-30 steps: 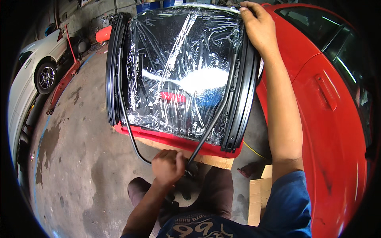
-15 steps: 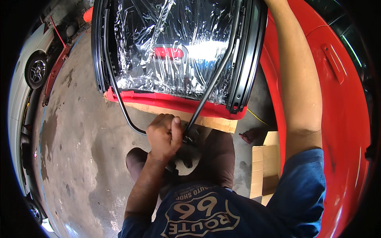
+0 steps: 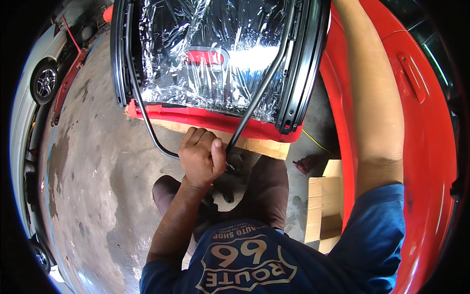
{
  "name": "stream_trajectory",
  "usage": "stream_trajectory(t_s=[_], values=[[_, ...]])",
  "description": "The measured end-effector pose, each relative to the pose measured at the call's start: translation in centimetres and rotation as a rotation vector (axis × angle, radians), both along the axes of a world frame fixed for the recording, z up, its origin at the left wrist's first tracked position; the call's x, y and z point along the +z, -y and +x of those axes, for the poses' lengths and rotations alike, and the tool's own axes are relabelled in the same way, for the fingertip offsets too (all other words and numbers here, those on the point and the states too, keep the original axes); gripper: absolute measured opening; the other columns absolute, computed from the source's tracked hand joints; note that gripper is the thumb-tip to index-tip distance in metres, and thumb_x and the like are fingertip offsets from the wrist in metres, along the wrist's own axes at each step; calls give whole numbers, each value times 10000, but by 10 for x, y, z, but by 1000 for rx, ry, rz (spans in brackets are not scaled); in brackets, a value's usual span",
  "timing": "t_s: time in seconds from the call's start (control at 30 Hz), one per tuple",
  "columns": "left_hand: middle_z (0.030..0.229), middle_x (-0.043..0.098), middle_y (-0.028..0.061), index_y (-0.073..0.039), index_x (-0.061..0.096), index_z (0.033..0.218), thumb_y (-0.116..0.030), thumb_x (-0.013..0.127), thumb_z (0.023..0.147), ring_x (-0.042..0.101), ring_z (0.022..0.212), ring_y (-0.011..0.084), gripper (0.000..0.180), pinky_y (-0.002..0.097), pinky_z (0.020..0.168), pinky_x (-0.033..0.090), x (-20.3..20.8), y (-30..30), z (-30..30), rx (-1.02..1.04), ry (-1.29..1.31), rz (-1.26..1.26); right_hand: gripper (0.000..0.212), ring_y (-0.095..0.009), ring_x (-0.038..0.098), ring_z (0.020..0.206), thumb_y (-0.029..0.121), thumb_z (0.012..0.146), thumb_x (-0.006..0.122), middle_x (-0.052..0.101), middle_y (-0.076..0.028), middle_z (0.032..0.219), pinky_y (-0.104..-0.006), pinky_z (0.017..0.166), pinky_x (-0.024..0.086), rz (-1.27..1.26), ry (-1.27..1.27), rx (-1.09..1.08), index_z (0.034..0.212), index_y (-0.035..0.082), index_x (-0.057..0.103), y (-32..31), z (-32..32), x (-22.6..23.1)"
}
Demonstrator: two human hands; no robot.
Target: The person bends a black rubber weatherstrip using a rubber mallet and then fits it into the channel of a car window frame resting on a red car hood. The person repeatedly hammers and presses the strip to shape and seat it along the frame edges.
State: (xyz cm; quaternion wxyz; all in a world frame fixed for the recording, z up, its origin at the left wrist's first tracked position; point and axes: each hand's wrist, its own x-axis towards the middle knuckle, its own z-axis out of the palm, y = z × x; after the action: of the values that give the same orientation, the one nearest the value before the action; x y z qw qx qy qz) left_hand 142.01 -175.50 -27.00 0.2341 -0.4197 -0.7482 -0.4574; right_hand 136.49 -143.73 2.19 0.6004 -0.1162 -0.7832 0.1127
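Observation:
In front of me is a black railed frame [image 3: 304,68] around a dark panel wrapped in clear, crinkled film [image 3: 186,88]. It looks like a sunroof assembly. Two thin black tubes, the left tube [image 3: 138,100] and the right tube [image 3: 254,100], run from its sides and converge toward me. Closed in a fist, my left hand [image 3: 200,156] grips the tubes where they meet; their ends are partly hidden by it. My right arm stretches forward along the frame's right side, its hand beyond the upper edge of the picture.
Under the frame's near edge lie a red cover [image 3: 196,117] and a cardboard sheet [image 3: 259,147]. A red car body [image 3: 382,63] stands close on the right, with an open cardboard box [image 3: 316,206] beside it. A white car [image 3: 36,93] and red metal bar [image 3: 66,81] are at the left.
The frame and my left hand sit slightly higher in the picture, and my right arm a little farther right. My left hand keeps its grip on the tubes.

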Motion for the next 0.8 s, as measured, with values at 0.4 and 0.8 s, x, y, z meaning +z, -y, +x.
stream_trajectory(t_s=[0.4,0.8], values=[[675,610,144,-42,641,725,-394,615,983,633,702,374,437,471,629,491,9,7,4,-40,217,-263,449,-383,663,1158,311,1030,562,703,-289,1180,-427,1008,476,-98,-12,210,1187,-98,660,-9,-12,10],[707,625,121,-44,679,771,-491,678,918,640,750,350,470,447,660,506,15,14,12,-106,143,-330,448,-376,660,1161,310,1032,553,693,-296,1194,-430,1005,470,-92,6,114,1188,-96,660,-6,-10,12]])
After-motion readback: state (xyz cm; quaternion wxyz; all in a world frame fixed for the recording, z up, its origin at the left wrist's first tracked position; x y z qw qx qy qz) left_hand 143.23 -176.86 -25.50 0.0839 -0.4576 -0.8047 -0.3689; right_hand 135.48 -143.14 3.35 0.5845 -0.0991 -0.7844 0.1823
